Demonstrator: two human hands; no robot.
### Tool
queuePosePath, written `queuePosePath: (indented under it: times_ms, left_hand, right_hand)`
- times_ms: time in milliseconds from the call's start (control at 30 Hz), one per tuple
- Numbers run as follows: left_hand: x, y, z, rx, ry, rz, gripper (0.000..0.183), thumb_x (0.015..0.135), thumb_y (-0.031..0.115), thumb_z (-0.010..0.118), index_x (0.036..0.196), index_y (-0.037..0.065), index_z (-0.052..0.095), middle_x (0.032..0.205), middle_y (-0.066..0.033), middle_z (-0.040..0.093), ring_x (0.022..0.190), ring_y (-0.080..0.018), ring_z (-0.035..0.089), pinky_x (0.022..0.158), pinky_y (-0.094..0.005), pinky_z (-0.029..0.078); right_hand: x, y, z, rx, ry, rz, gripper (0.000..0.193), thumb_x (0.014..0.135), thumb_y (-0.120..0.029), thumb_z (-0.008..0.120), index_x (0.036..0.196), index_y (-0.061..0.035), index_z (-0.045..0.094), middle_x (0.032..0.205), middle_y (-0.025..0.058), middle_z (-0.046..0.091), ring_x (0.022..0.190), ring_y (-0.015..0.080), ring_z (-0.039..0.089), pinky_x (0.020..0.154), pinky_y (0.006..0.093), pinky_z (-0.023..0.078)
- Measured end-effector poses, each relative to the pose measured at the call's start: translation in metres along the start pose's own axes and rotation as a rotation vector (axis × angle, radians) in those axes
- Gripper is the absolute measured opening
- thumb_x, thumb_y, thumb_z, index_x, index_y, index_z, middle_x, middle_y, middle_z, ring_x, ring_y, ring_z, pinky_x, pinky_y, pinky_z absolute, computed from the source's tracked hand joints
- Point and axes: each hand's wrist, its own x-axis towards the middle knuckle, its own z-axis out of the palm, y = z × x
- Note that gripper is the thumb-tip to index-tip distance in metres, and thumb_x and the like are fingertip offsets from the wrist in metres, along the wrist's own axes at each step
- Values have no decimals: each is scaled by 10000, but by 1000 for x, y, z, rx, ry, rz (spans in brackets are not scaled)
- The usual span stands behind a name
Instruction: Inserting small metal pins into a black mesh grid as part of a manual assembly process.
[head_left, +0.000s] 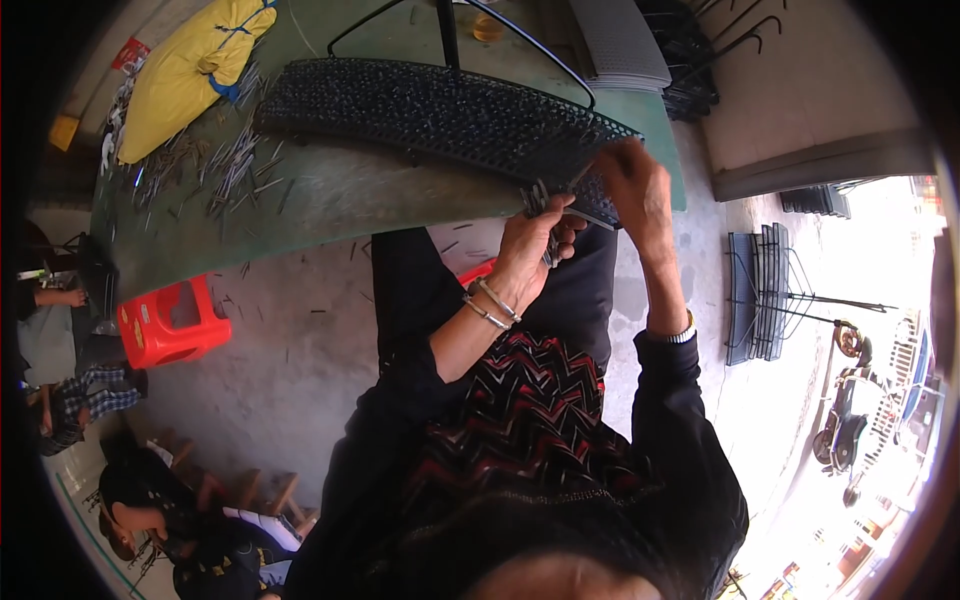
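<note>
A long black perforated metal panel (pixel 400 108) lies across the green table (pixel 330 225), with bent black rods (pixel 447 35) rising from its far side. Near the panel's right end, my left hand (pixel 528 245) is closed around a bundle of short grey metal strips (pixel 536 195), whose ends stick out above and below the fingers. My right hand (pixel 640 188) hovers over that same end, just right of the left one. Its fingers are curled together and slightly blurred; whatever they may pinch is too small to make out.
Loose metal strips (pixel 240 165) are scattered on the table's left, beside a yellow sack (pixel 185 85). Grey perforated sheets (pixel 622 45) are stacked at the far right. A red plastic stool (pixel 170 320) stands on the floor at left, with other people seated beyond. Black racks (pixel 760 290) stand at right.
</note>
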Motion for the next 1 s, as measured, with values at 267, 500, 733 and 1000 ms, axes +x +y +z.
queuePosePath:
  times_ms: [267, 500, 733, 1000]
  left_hand:
    - [2, 1, -7, 59, -64, -14, 250, 947, 250, 578, 1060, 27, 582, 720, -25, 540, 559, -56, 384, 483, -214, 298]
    - [1, 4, -9, 29, -94, 4, 282, 933, 259, 608, 1070, 13, 598, 766, -52, 576, 578, -63, 429, 473, -197, 301]
    - [-1, 7, -9, 56, -133, -10, 316, 904, 271, 650, 1074, 7, 619, 761, -58, 576, 568, -62, 429, 460, -191, 297]
    - [7, 1, -20, 68, -113, 7, 252, 876, 257, 691, 945, 24, 625, 703, -43, 575, 507, -43, 378, 428, -201, 261]
  right_hand:
    - [33, 11, 18, -240, 412, -312, 71, 869, -96, 618, 917, -43, 623, 773, 138, 637, 685, 281, 624, 645, 347, 476]
    - [27, 19, 32, -500, 296, -295, 144, 873, -166, 624, 985, -82, 655, 828, 141, 637, 772, 283, 633, 689, 354, 491]
    - [11, 8, 2, 1, -223, -72, 199, 862, -161, 627, 986, -9, 660, 887, 101, 659, 792, 167, 620, 717, 299, 479]
    - [11, -1, -4, 136, -308, 59, 182, 871, -153, 617, 943, 12, 644, 756, 40, 625, 666, 88, 554, 585, 238, 439]
